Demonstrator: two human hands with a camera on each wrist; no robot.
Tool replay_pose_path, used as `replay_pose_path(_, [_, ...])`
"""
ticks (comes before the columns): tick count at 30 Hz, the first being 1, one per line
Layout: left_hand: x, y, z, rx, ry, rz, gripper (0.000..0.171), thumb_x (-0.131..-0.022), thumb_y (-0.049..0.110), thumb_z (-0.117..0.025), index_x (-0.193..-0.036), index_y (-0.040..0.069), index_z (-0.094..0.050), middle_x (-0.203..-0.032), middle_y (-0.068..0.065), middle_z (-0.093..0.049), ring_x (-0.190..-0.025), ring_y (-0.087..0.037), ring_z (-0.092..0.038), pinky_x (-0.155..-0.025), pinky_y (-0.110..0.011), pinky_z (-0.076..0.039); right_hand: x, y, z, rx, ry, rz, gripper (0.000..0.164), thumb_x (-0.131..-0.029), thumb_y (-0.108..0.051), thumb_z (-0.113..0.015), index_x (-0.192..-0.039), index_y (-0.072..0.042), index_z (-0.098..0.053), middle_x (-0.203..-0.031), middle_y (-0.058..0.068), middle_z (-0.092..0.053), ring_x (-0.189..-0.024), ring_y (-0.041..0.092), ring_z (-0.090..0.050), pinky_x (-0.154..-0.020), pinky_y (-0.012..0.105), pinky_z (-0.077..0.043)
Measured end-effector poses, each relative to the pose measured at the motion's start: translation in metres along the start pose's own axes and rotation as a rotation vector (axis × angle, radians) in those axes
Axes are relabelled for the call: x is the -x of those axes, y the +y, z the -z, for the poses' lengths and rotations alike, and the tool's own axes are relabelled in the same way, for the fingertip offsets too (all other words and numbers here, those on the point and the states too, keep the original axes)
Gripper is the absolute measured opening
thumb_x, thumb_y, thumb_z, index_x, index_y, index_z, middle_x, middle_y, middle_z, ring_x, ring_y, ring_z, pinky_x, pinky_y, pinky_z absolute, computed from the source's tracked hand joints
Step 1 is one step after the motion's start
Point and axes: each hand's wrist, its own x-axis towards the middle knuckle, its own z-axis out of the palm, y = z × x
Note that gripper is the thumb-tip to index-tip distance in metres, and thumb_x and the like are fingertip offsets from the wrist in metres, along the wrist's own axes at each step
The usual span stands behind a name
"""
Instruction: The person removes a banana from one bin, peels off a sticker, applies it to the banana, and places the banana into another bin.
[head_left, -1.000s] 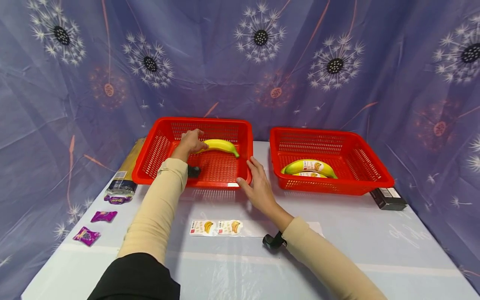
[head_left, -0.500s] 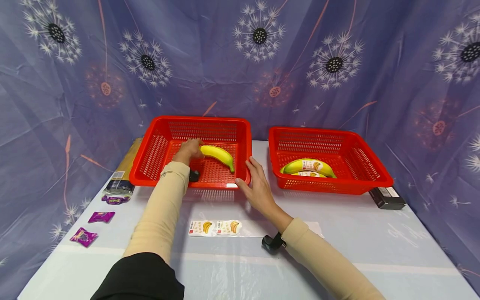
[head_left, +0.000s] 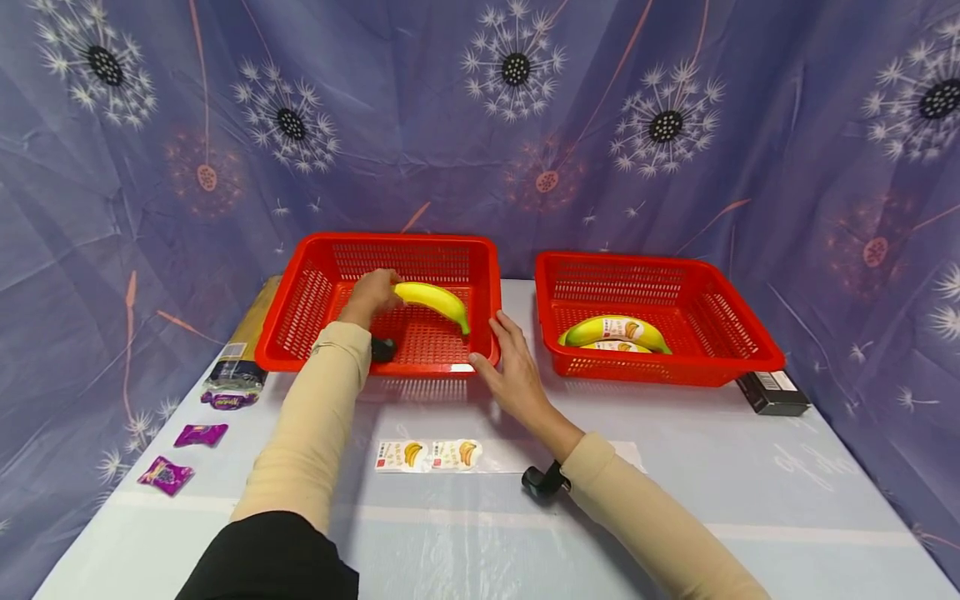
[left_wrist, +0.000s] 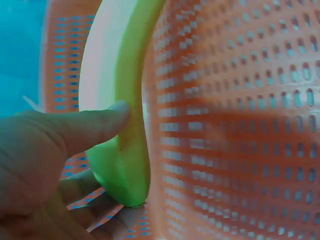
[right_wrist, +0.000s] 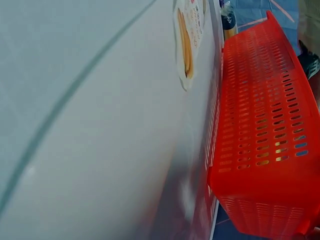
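My left hand (head_left: 375,293) grips the left end of a yellow banana (head_left: 435,300) inside the left red basket (head_left: 322,364). In the left wrist view, the thumb (left_wrist: 95,127) lies along one side of the banana (left_wrist: 117,90) and the other fingers pass behind its greenish tip. The banana's stalk end points right, toward the basket's right wall. My right hand (head_left: 517,371) rests at the front right corner of this basket, thumb at the front rim and fingers extended along the right side. The right wrist view shows the basket's perforated wall (right_wrist: 270,95), with no fingers in sight.
A second red basket (head_left: 660,367) to the right holds two bananas (head_left: 622,332) with labels. A sticker strip (head_left: 427,455) with banana pictures lies in front. Purple-wrapped candies (head_left: 167,475) and a packaged bag (head_left: 240,367) are at the left, a black box (head_left: 774,393) at the right.
My left hand has come down onto the banana and taken hold of its left end. The banana has swung, its stalk end now nearer the front. My right hand stays at the basket corner.
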Motion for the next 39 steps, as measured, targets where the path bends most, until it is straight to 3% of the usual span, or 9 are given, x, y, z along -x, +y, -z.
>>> replay_pose_path(4, [0.008,0.004,0.015,0.062,0.088,-0.022,0.050,-0.087,0.021,-0.067,-0.132,0.006,-0.052,-0.129,-0.019,-0.056,-0.116,-0.038,-0.051,-0.099,-0.048,-0.040,-0.004,0.000,0.002,-0.015,-0.005,-0.017,0.068,-0.089,-0.035,-0.063,-0.142,0.000,-0.038,-0.153,0.010,-0.029,-0.141,0.029,-0.031,-0.112,0.048,-0.030])
replay_pose_path(10, [0.030,0.006,0.033,0.258,0.216,-0.048,0.052,-0.087,0.024,-0.067,-0.135,0.012,-0.051,-0.127,-0.018,-0.056,-0.108,-0.033,-0.054,-0.090,-0.043,-0.044,-0.011,0.002,0.003,-0.025,-0.023,-0.053,0.066,-0.090,-0.034,-0.062,-0.142,0.000,-0.038,-0.153,0.009,-0.029,-0.141,0.027,-0.031,-0.113,0.046,-0.029])
replay_pose_path(19, [0.094,0.007,0.035,0.466,0.339,-0.168,0.050,-0.086,0.028,-0.069,-0.132,0.016,-0.055,-0.118,-0.013,-0.055,-0.097,-0.024,-0.050,-0.077,-0.023,-0.044,-0.017,0.003,0.003,-0.062,-0.041,-0.095,0.066,-0.090,-0.035,-0.061,-0.141,0.000,-0.039,-0.153,0.010,-0.030,-0.141,0.028,-0.032,-0.112,0.047,-0.030])
replay_pose_path(24, [0.135,0.003,0.020,0.553,0.322,-0.225,0.049,-0.084,0.030,-0.070,-0.130,0.017,-0.058,-0.109,-0.007,-0.056,-0.090,-0.018,-0.048,-0.070,-0.015,-0.044,-0.020,0.003,0.004,-0.029,-0.028,-0.082,0.064,-0.089,-0.034,-0.063,-0.139,0.000,-0.042,-0.151,0.011,-0.034,-0.138,0.029,-0.036,-0.110,0.047,-0.033])
replay_pose_path(30, [0.174,-0.010,-0.006,0.648,0.230,-0.256,0.048,-0.083,0.026,-0.072,-0.128,0.016,-0.059,-0.108,-0.002,-0.057,-0.091,-0.011,-0.052,-0.073,-0.013,-0.047,-0.021,0.004,0.005,0.006,-0.027,-0.068,0.058,-0.092,-0.030,-0.060,-0.139,0.000,-0.043,-0.150,0.013,-0.035,-0.137,0.030,-0.038,-0.110,0.046,-0.034])
replay_pose_path(34, [0.188,-0.022,-0.026,0.644,0.150,-0.245,0.048,-0.081,0.026,-0.073,-0.126,0.017,-0.061,-0.108,-0.003,-0.059,-0.088,-0.011,-0.052,-0.070,-0.016,-0.047,-0.022,0.003,0.006,-0.015,-0.056,-0.089,0.065,-0.091,-0.039,-0.058,-0.141,-0.001,-0.040,-0.152,0.011,-0.032,-0.140,0.030,-0.034,-0.112,0.047,-0.030])
replay_pose_path(39, [0.190,-0.029,-0.056,0.557,0.093,-0.146,0.048,-0.081,0.030,-0.073,-0.124,0.015,-0.062,-0.111,-0.007,-0.063,-0.091,-0.015,-0.054,-0.073,-0.023,-0.047,-0.025,0.002,0.007,-0.005,-0.071,-0.089,0.065,-0.092,-0.041,-0.056,-0.141,-0.001,-0.040,-0.152,0.011,-0.032,-0.139,0.031,-0.034,-0.112,0.049,-0.030])
